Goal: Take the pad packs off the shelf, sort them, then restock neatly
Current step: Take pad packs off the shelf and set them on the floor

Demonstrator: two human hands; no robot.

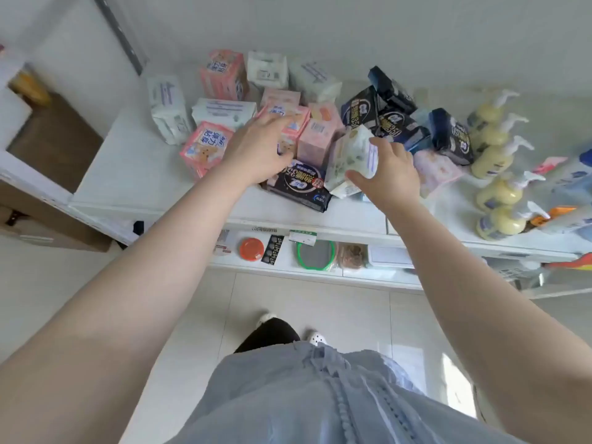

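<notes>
Many pad packs lie jumbled on the white shelf: pink ones, white ones and dark navy ones. My left hand reaches over a pink pack in the middle of the pile, fingers spread and touching it. My right hand grips a white floral pack, tilted up just above a black pack that lies at the shelf's front edge. A pale pink pack lies right of that hand.
Several yellow pump bottles stand in a row at the shelf's right, with other bottles beyond. A lower shelf holds an orange lid, a green-rimmed mirror and small goods. Cardboard boxes sit at the left.
</notes>
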